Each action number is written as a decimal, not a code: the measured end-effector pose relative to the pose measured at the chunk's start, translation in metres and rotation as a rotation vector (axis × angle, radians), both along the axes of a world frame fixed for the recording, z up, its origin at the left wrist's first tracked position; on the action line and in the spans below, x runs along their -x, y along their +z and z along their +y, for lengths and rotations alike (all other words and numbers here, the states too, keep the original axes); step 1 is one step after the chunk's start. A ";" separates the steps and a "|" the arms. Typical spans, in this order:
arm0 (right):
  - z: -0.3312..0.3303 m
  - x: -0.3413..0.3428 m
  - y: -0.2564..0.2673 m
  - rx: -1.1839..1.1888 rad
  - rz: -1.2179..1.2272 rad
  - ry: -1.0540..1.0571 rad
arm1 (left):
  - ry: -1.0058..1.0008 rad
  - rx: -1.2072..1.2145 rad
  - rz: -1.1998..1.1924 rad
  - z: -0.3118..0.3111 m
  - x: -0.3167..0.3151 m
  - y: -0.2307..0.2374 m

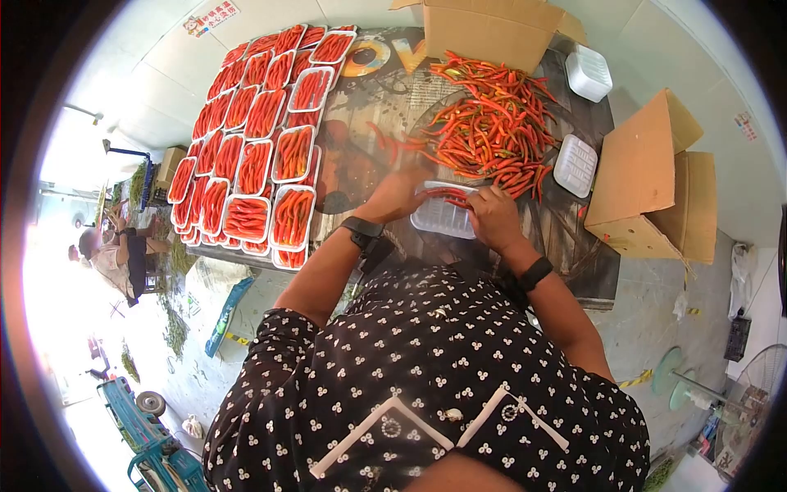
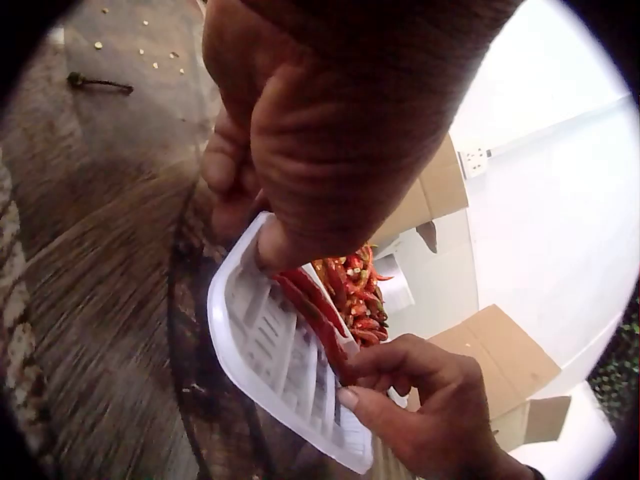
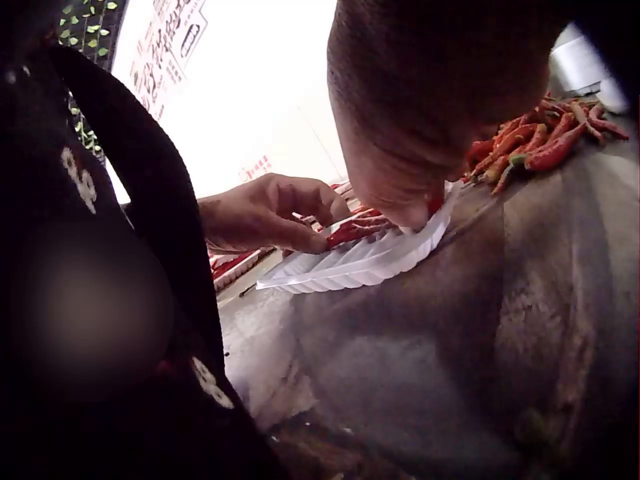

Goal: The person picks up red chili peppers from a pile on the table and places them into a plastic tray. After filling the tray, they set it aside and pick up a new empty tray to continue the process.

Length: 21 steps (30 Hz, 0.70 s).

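Observation:
A white plastic tray point(image 1: 443, 220) lies at the table's near edge, with a few red chillies point(image 1: 447, 193) along its far side and bare ribs in front of them. My left hand point(image 1: 400, 195) pinches the chillies' left ends; in the right wrist view this hand point(image 3: 268, 212) shows thumb and fingers around them. At the other end my right hand point(image 1: 494, 218) holds the chillies, its thumb and forefinger closed on them in the left wrist view point(image 2: 430, 400). Part of the left fingertips is hidden behind the tray rim point(image 2: 225, 340).
A large heap of loose chillies point(image 1: 492, 123) lies beyond the tray. Filled trays point(image 1: 246, 215) stand stacked at the left. An empty tray point(image 1: 575, 166), stacked white trays point(image 1: 589, 74) and open cardboard boxes point(image 1: 635, 180) are at the right and back.

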State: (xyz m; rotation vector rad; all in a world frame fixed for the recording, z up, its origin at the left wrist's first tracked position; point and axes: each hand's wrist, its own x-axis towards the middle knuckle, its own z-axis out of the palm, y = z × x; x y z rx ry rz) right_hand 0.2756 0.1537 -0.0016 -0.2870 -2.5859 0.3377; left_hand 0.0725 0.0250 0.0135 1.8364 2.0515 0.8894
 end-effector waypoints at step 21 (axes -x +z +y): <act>0.003 -0.003 -0.001 -0.001 -0.141 -0.017 | -0.040 0.033 0.057 0.003 0.004 0.004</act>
